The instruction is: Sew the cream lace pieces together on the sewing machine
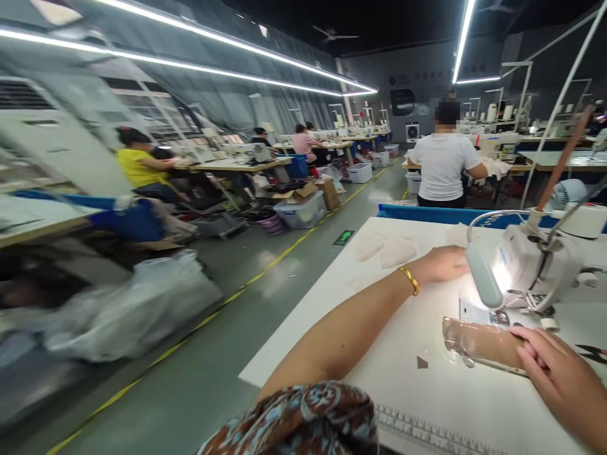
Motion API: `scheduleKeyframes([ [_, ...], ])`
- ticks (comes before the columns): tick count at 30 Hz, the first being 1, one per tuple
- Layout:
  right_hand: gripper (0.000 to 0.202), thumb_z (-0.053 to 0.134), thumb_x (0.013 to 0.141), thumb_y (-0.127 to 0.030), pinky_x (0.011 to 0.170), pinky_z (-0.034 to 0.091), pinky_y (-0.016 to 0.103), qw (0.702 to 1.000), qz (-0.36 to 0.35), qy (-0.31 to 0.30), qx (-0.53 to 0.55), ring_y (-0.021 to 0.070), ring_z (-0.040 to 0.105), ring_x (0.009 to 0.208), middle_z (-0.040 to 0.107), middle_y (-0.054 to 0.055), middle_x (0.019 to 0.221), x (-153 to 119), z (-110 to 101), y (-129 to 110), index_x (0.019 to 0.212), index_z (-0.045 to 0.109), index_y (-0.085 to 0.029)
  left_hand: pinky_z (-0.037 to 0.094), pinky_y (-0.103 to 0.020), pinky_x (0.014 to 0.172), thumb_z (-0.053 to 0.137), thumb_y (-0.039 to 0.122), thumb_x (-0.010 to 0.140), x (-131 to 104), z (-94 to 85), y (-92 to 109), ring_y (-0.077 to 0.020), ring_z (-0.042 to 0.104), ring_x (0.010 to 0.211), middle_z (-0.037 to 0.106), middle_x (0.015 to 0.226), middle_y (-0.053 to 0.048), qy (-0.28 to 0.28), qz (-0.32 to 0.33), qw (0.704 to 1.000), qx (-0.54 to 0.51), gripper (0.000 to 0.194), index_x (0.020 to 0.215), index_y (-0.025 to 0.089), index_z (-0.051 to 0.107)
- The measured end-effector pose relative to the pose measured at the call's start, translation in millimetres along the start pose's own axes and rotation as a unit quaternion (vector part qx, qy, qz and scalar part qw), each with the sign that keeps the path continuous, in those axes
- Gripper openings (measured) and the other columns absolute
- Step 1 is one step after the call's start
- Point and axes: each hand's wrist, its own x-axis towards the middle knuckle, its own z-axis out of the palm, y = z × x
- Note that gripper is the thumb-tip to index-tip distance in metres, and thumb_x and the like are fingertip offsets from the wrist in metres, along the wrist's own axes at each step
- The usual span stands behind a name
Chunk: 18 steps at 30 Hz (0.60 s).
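My left hand (443, 263), with a gold bracelet (410, 280) at the wrist, reaches across the white table (351, 322) to the sewing machine (526, 253). Its fingertips pass behind the grey lamp head (484, 277), so what they touch is hidden. At the near side of the machine, my right hand (545, 357) is closed on the right end of a flat brown rectangular piece with a shiny clear covering (484, 341). That piece lies just in front of the needle area. Pale fabric pieces (398, 251) rest beyond my left forearm.
A small brown scrap (422, 362) and a ruler strip (427, 430) are on the table. Black scissors (592, 352) sit at the right edge. Ahead, a person in a white shirt (443, 167) works. Left of the aisle are a plastic bag (128, 309) and a clear bin (303, 212).
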Motion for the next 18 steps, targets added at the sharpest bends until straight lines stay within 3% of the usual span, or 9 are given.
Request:
scheduleKeyframes([
  [4,0.033,0.046,0.105,-0.039,0.091,0.057,0.046,0.996,-0.086,0.031,0.001,0.0306,0.069,0.109,0.071,0.009,0.121,-10,18,16,0.133,0.061,-0.03,0.053,-0.033,0.092,0.055,0.031,0.094,-48,-57.2,-28,-0.0228,0.067,0.103,0.075,0.114,-0.007,0.031,-0.082,0.996,0.021,0.031,0.117,0.021,0.072],
  [7,0.038,0.054,0.101,-0.036,0.096,0.057,0.045,0.983,-0.178,0.021,0.024,0.0312,0.067,0.117,0.071,0.008,0.126,-11,23,5,0.139,0.061,-0.032,0.054,-0.031,0.081,0.049,0.032,0.096,-93,-79.2,-42,-0.0217,0.069,0.094,0.076,0.108,-0.006,0.035,-0.132,0.99,0.039,0.03,0.109,0.019,0.074],
  [10,0.051,0.06,0.099,-0.039,0.097,0.059,0.045,0.963,-0.267,0.007,0.049,0.0327,0.067,0.123,0.067,0.009,0.14,-3,28,-26,0.149,0.056,-0.034,0.052,-0.029,0.078,0.053,0.03,0.094,-127,-70.5,-44,-0.0193,0.069,0.087,0.076,0.103,-0.004,0.01,-0.149,0.987,0.051,0.025,0.103,0.019,0.074],
  [13,0.063,0.067,0.097,-0.043,0.098,0.06,0.045,0.946,-0.314,-0.028,0.079,0.0353,0.065,0.129,0.061,0.012,0.15,9,36,-71,0.157,0.049,-0.032,0.05,-0.03,0.078,0.059,0.027,0.091,-142,-43.4,-38,-0.0212,0.068,0.089,0.074,0.1,-0.006,-0.018,-0.143,0.987,0.076,0.018,0.099,0.018,0.072],
  [15,0.063,0.065,0.1,-0.044,0.1,0.058,0.043,0.927,-0.338,-0.099,0.13,0.0337,0.063,0.132,0.062,0.011,0.149,16,41,-103,0.159,0.045,-0.034,0.048,-0.033,0.079,0.06,0.021,0.088,-142,-25.6,-33,-0.0242,0.066,0.089,0.072,0.095,-0.008,-0.031,-0.137,0.985,0.1,0.011,0.088,0.017,0.07],
  [18,0.045,0.054,0.108,-0.041,0.101,0.056,0.032,0.841,-0.406,-0.254,0.253,0.0218,0.07,0.122,0.073,0.001,0.135,22,39,-141,0.153,0.05,-0.042,0.046,-0.035,0.079,0.055,0.013,0.087,-138,-10.2,-31,-0.0261,0.065,0.089,0.069,0.092,-0.01,-0.032,-0.135,0.982,0.125,0.012,0.081,0.016,0.065],
])
